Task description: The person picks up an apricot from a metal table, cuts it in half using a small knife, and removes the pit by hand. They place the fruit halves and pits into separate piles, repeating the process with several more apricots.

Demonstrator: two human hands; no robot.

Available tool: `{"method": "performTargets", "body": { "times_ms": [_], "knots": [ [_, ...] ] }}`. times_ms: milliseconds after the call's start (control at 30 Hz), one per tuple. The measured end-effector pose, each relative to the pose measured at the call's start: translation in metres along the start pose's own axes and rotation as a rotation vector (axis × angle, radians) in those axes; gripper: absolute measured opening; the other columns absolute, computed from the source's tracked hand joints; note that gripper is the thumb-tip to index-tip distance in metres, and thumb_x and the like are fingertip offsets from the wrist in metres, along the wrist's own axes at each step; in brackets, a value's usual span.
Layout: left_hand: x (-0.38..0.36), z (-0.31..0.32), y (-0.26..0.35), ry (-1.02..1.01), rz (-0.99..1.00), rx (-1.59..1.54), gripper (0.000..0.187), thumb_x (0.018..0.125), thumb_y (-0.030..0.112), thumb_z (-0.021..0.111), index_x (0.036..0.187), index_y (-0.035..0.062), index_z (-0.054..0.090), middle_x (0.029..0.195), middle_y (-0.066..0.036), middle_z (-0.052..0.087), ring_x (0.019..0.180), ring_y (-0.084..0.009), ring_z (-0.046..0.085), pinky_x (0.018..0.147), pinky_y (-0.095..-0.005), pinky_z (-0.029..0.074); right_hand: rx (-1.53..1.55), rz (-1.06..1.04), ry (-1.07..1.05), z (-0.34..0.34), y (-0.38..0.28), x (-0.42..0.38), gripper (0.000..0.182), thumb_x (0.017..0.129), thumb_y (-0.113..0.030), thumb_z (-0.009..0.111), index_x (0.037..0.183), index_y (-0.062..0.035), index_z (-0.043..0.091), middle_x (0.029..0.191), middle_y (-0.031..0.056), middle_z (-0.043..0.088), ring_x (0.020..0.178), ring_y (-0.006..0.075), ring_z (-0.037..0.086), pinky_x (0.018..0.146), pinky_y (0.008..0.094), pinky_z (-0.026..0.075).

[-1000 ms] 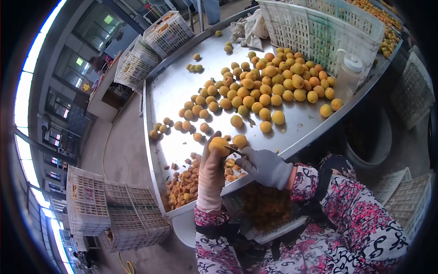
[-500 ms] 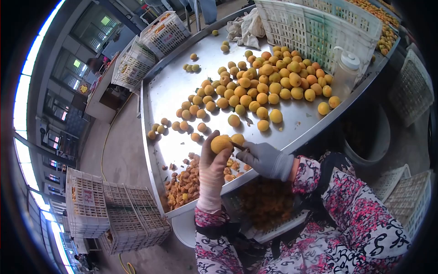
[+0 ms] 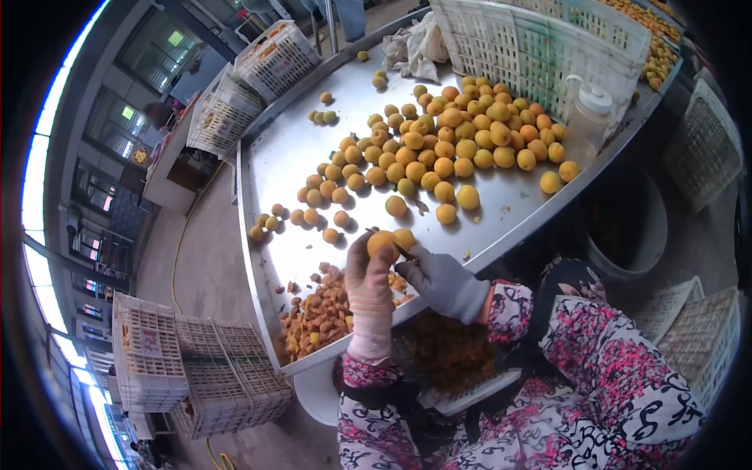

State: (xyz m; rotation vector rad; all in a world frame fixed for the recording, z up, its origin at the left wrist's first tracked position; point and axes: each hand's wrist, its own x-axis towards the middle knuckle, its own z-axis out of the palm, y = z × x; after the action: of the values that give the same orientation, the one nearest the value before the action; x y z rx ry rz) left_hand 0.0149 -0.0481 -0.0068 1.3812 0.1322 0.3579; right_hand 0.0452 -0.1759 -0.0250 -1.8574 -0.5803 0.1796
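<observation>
My left hand (image 3: 370,290), in a pale covering, grips a yellow apricot (image 3: 381,243) between thumb and fingers above the near edge of the metal table (image 3: 294,164). In a grey glove, my right hand (image 3: 446,283) is closed around a small dark knife (image 3: 405,253), its blade right at the apricot. Another yellow apricot (image 3: 404,237) shows just beside the held one. Beyond my hands spreads a pile of whole apricots (image 3: 442,149). Brown apricot pits (image 3: 321,313) with bits of flesh lie heaped at the near left corner, partly behind my left hand.
A white crate (image 3: 533,59), a cloth (image 3: 417,48) and a clear bottle (image 3: 589,113) stand along the table's far side. Below the edge sits a crate of dark orange fruit pieces (image 3: 454,352). A grey bucket (image 3: 654,235) is at right, stacked crates (image 3: 149,352) at left.
My right hand has shifted slightly left and down, turning the knife against the apricot. The left hand keeps its hold, and the view has moved a little.
</observation>
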Motion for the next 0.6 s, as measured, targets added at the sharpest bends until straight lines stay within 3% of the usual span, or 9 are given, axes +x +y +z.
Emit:
{"method": "performTargets", "body": {
  "times_ms": [100,200,300,400,500,567,600],
  "knots": [
    [0.000,0.007,-0.014,0.045,-0.069,-0.200,0.049,0.093,0.042,0.048,0.113,-0.0024,0.052,0.097,-0.010,0.060,0.088,-0.0163,0.058,0.075,-0.0259,0.047,-0.047,0.007,0.028,0.009,0.000,0.000,0.030,0.092,-0.032,0.048,0.102,-0.0035,0.049,0.068,0.0219,0.060,0.066,0.0416,0.059,0.057,0.0479,0.046],
    [0.007,0.009,-0.018,0.160,-0.160,-0.365,0.050,0.093,0.044,0.047,0.109,-0.0023,0.053,0.095,-0.011,0.061,0.078,-0.0168,0.059,0.066,-0.0249,0.048,-0.129,-0.023,0.029,0.013,0.002,0.001,0.029,0.092,-0.029,0.049,0.107,-0.0046,0.046,0.067,0.0213,0.059,0.065,0.0415,0.058,0.054,0.0478,0.045],
    [0.007,0.010,-0.006,0.150,-0.145,-0.304,0.049,0.093,0.045,0.047,0.106,-0.0014,0.055,0.092,-0.010,0.062,0.074,-0.0154,0.058,0.061,-0.0237,0.048,-0.170,-0.026,-0.002,0.007,-0.003,0.005,0.030,0.092,-0.031,0.049,0.107,-0.0049,0.047,0.067,0.0213,0.059,0.065,0.0413,0.058,0.054,0.0477,0.045],
    [0.006,0.000,0.005,0.019,-0.221,-0.246,0.042,0.091,0.042,0.052,0.112,0.0044,0.052,0.095,-0.011,0.063,0.081,-0.0192,0.061,0.070,-0.0280,0.051,-0.278,0.020,-0.068,0.006,-0.008,0.003,0.033,0.092,-0.039,0.046,0.099,-0.0074,0.048,0.069,0.0202,0.060,0.067,0.0409,0.059,0.060,0.0498,0.046],
    [0.008,0.005,-0.011,0.176,-0.272,-0.432,0.041,0.091,0.041,0.053,0.109,0.0043,0.053,0.093,-0.010,0.064,0.075,-0.0165,0.061,0.064,-0.0251,0.051,-0.155,0.025,-0.048,0.025,0.005,0.000,0.034,0.093,-0.038,0.046,0.105,-0.0067,0.050,0.073,0.0208,0.062,0.071,0.0403,0.060,0.062,0.0485,0.047],
    [0.006,0.008,-0.014,0.195,-0.249,-0.403,0.039,0.091,0.040,0.053,0.108,0.0043,0.053,0.092,-0.010,0.064,0.074,-0.0158,0.061,0.064,-0.0251,0.051,0.154,0.055,0.063,0.038,0.011,-0.003,0.037,0.093,-0.036,0.045,0.114,-0.0060,0.050,0.079,0.0217,0.063,0.075,0.0404,0.060,0.065,0.0474,0.047],
    [0.007,0.009,-0.014,0.208,-0.218,-0.374,0.038,0.092,0.040,0.053,0.106,0.0044,0.054,0.091,-0.010,0.064,0.073,-0.0150,0.060,0.063,-0.0251,0.050,0.153,0.055,0.064,0.040,0.011,-0.003,0.037,0.093,-0.036,0.045,0.114,-0.0060,0.050,0.079,0.0217,0.063,0.075,0.0404,0.060,0.065,0.0474,0.047]
  ]
}}
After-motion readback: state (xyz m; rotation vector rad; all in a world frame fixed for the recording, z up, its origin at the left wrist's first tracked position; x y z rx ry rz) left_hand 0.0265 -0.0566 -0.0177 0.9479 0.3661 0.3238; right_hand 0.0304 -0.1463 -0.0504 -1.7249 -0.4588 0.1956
